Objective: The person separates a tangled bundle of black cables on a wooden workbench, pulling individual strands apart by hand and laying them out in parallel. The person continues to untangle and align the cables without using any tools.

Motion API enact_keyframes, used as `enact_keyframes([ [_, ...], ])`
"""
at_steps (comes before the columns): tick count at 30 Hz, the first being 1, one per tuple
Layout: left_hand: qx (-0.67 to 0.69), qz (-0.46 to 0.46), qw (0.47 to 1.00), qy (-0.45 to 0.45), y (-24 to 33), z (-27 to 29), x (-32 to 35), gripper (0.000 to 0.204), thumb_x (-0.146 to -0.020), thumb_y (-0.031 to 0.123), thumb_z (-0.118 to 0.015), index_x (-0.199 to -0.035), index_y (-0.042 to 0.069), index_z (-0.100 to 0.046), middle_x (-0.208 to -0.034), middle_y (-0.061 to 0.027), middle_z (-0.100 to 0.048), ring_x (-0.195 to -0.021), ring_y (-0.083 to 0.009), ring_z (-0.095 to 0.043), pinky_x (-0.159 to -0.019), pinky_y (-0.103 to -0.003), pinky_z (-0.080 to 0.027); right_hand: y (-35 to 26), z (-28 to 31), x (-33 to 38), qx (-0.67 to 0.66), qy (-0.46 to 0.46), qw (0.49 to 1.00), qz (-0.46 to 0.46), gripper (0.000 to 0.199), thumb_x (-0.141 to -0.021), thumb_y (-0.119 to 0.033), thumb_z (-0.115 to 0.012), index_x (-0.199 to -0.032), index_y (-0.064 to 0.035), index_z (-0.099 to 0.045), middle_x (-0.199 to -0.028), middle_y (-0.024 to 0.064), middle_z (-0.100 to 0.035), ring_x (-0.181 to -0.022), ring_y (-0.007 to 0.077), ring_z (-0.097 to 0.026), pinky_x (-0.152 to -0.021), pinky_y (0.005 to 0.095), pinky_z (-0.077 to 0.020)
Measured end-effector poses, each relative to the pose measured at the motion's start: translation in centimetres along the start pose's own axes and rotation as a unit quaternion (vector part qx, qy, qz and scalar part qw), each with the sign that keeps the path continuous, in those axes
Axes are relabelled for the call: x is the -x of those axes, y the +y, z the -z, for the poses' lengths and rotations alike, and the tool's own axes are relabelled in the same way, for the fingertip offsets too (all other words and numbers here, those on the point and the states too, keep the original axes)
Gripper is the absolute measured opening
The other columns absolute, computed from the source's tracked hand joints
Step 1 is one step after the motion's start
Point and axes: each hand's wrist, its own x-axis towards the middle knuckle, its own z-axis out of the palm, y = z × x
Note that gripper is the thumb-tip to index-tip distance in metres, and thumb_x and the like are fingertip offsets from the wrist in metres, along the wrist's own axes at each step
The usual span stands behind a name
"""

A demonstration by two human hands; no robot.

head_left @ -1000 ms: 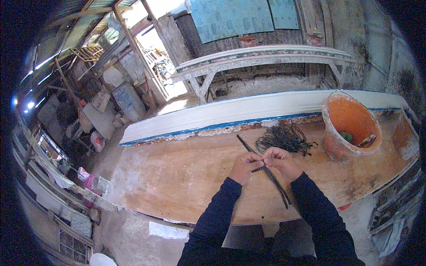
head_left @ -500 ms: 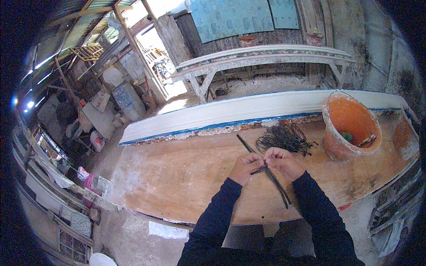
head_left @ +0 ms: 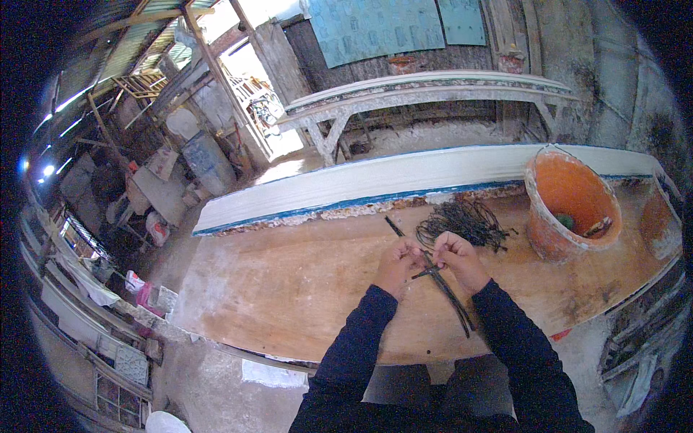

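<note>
Long, thin black strips (head_left: 451, 299) lie slantwise across the brown wooden board, crossed by a short dark piece (head_left: 424, 273) below my fingers. My left hand (head_left: 398, 268) is closed in a pinch just left of the crossing. Opposite it, my right hand (head_left: 462, 263) pinches too, with thumb and forefinger curled close together. A thin black strand seems to run between the two sets of fingertips, though its ends are hidden in them. Just beyond my right hand lies a tangled heap of black loops (head_left: 468, 221).
An orange bucket (head_left: 538, 227) crusted with white stands at the right, holding small items. Another crusted container (head_left: 660, 224) is beside it. A long white moulding with a blue edge (head_left: 346, 189) borders the board's far side. Farther back stands a white-stained bench (head_left: 426, 97).
My hands have come slightly apart and upward from the crossing, uncovering the short dark piece. The strips and the heap stay about where they were.
</note>
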Motion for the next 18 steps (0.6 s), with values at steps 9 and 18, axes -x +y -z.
enact_keyframes([
  [9,0.006,-0.039,0.999,0.004,-0.5,1.4,-0.7,0.007,-0.084,0.011,-0.053,-0.083,0.005,-0.049,-0.074,-0.0001,-0.053,-0.066,-0.0102,-0.053,-0.065,-0.025,-0.046,-0.2,-0.3,0.2,0.001,0.021,1.000,-0.015,0.011,-0.078,-0.004,-0.051,-0.075,-0.0103,-0.043,-0.066,-0.0021,-0.048,-0.059,0.0057,-0.045,-0.055,0.0190,-0.0365],
  [18,0.015,-0.028,0.999,-0.034,1.1,0.1,0.4,0.021,-0.080,0.016,-0.060,-0.096,0.004,-0.055,-0.084,-0.0023,-0.058,-0.074,-0.0108,-0.056,-0.072,-0.024,-0.046,-0.9,0.0,0.2,-0.048,0.034,0.998,-0.021,0.013,-0.079,-0.005,-0.055,-0.076,-0.0107,-0.044,-0.068,-0.0030,-0.045,-0.061,0.0060,-0.046,-0.055,0.0184,-0.0368],
])
